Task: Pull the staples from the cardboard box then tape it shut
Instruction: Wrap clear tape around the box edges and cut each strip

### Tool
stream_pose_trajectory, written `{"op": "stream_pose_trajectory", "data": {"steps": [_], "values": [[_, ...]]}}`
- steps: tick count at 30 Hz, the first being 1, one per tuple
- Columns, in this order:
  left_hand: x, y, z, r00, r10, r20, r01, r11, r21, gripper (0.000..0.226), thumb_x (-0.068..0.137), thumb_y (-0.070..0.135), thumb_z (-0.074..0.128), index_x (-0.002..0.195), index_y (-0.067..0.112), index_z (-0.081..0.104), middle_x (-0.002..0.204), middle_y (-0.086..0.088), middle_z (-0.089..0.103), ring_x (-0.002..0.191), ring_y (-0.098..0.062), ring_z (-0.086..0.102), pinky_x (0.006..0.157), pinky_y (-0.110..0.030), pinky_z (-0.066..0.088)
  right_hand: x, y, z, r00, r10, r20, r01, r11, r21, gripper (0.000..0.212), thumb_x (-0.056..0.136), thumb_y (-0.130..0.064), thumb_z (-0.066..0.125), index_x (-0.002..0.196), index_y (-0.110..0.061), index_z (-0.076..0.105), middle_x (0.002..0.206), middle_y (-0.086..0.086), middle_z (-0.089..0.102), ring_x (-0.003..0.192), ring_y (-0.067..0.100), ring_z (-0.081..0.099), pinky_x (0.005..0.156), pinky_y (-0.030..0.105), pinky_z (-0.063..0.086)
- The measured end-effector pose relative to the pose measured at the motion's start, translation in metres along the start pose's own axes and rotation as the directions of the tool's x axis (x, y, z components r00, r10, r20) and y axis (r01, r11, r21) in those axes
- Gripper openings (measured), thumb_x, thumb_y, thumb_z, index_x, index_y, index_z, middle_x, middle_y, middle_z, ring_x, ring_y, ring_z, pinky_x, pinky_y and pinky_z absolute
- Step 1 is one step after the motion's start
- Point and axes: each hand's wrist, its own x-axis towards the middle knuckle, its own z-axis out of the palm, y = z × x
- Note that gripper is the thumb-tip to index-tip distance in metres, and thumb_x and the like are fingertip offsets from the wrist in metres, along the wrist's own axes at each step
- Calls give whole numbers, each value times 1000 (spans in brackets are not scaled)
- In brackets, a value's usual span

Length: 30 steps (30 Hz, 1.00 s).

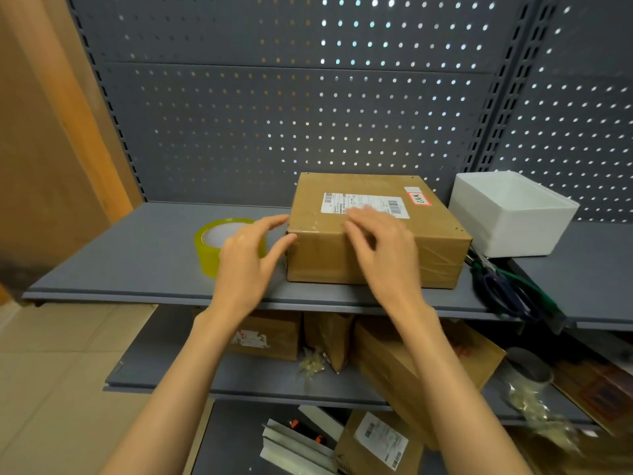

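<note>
cardboard box [373, 231]: matt brown corrugated card, glossy clear tape strips, white paper label [364, 204]. tape roll [219, 245]: glossy translucent yellow-green film. shelf [137, 262]: smooth matt grey painted metal. pegboard [274, 114]: perforated grey metal. white tub [513, 214]: smooth, looks like foam or plastic.

A stockroom: grey metal shelving [154, 255] backed by pegboard [274, 97], with labelled parcels [383, 440] stacked on the lower shelves.
</note>
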Motion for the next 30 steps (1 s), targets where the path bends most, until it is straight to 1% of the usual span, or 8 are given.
{"op": "stream_pose_trajectory", "data": {"steps": [3,5,9,13,17,20,26,30], "values": [[-2,6,1,977,-208,37,211,956,-205,44,90,31,57,130,14,51,126,1,57,112,-8,53,88,-13,42,2,21,-29,955,157,-251,-165,986,-14,27,94,-21,53,115,-11,66,118,4,65,116,20,56,103,39,40],[-1,12,8,941,-327,92,339,888,-310,47,93,32,52,135,12,47,133,0,53,113,-4,49,83,-5,39,2,33,-46,895,292,-338,-313,950,-9,31,96,-26,48,120,-12,61,123,5,61,117,23,53,103,40,38],[4,21,22,892,-431,138,448,799,-401,48,95,36,47,137,11,45,135,-1,51,112,-4,46,88,-14,35,-4,52,-62,832,481,-277,-498,867,7,42,98,-32,43,134,-11,49,135,7,51,124,23,46,103,35,33],[6,19,31,894,-435,106,441,815,-375,44,96,36,46,134,13,48,129,-1,54,113,-9,47,92,-22,38,-10,56,-64,799,561,-216,-555,826,94,44,99,-34,41,136,-10,47,136,9,51,126,24,44,105,36,33],[6,14,32,893,-438,102,444,823,-353,42,96,35,46,133,15,49,127,0,54,112,-9,46,94,-26,39,-11,54,-63,779,603,-172,-577,796,181,40,100,-32,39,131,-11,52,128,8,56,119,19,44,92,26,31],[6,12,32,893,-438,99,443,824,-353,41,96,35,45,132,16,50,121,3,53,110,-9,46,93,-27,39,-10,54,-63,764,625,-158,-593,778,209,39,99,-32,42,131,-12,53,127,6,56,116,18,47,94,28,34],[5,13,33,886,-451,108,455,799,-394,40,97,36,44,133,18,48,118,7,52,109,-9,47,90,-26,40,-5,59,-65,732,679,-54,-635,708,309,23,97,-31,41,97,-19,60,100,3,59,81,7,48,77,30,37],[1,14,37,879,-465,106,462,777,-428,46,98,37,42,141,22,37,123,9,48,113,-9,44,99,-30,39,-10,63,-60,728,684,-56,-630,699,339,34,98,-38,39,118,-20,60,111,-3,56,109,17,47,90,34,39]]}}
